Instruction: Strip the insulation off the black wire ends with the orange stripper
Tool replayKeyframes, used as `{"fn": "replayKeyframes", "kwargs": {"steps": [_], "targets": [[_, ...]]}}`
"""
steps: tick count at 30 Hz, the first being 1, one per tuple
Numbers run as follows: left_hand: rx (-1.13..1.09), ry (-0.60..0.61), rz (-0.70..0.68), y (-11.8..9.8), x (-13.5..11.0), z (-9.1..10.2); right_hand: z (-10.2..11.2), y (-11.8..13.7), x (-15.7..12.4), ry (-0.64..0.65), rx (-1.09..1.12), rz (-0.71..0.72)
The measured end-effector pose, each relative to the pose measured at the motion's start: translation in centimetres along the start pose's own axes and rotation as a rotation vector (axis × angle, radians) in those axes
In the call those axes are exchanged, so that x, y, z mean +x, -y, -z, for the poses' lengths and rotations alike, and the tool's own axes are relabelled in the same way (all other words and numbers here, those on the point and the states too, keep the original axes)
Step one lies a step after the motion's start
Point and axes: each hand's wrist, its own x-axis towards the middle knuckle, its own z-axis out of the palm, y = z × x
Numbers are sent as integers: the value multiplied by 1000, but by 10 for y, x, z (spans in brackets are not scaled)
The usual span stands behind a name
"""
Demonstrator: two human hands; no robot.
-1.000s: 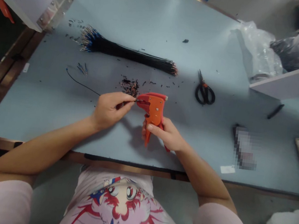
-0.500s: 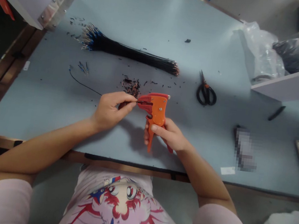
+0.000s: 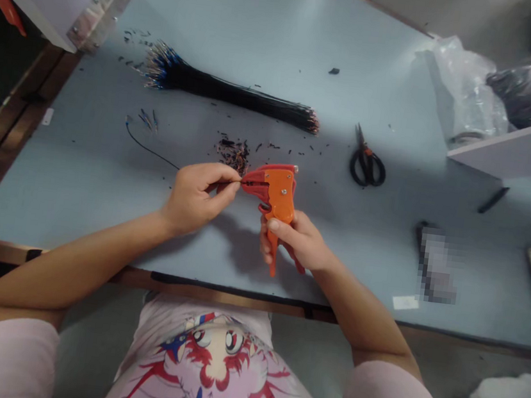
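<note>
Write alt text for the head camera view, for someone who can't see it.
Two bare hands work over a pale blue table: the left hand pinches a thin wire into the jaws of an orange wire stripper gripped by the right hand. Beyond them lie wire clippings, a long bundle of black wires and black-handled scissors.

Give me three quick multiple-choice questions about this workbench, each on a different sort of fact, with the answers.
1. Where do the scissors lie? A) right of the orange wire stripper B) left of it C) on top of it
2. What colour are the scissors' finger loops? A) red B) black C) white
3. What is the left hand doing? A) lying flat B) pinching a thin wire at the stripper C) gripping the scissors

1: A, they lie apart from it on the table.
2: B, both loops show black.
3: B, its fingers hold the wire to the tool.
</note>
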Motion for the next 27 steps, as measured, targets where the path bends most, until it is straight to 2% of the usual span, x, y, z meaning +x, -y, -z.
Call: {"fn": "replayKeyframes", "kwargs": {"steps": [6,10,16,21,24,27], "targets": [[83,1,-79,1,-1,1,0,1,-1,-7,-6,-8],[86,-9,-70,2,-1,0,0,3,2,-24,-4,37],[111,10,-48,6,0,0,0,5,5,-80,90,-25],[73,-107,20,9,6,9,23,15,2,-273,222,62],[26,-145,86,10,9,10,29,16,-1,-223,137,69],[-15,-128,114,8,8,6,23,12,-2,-116,64,14]]}}
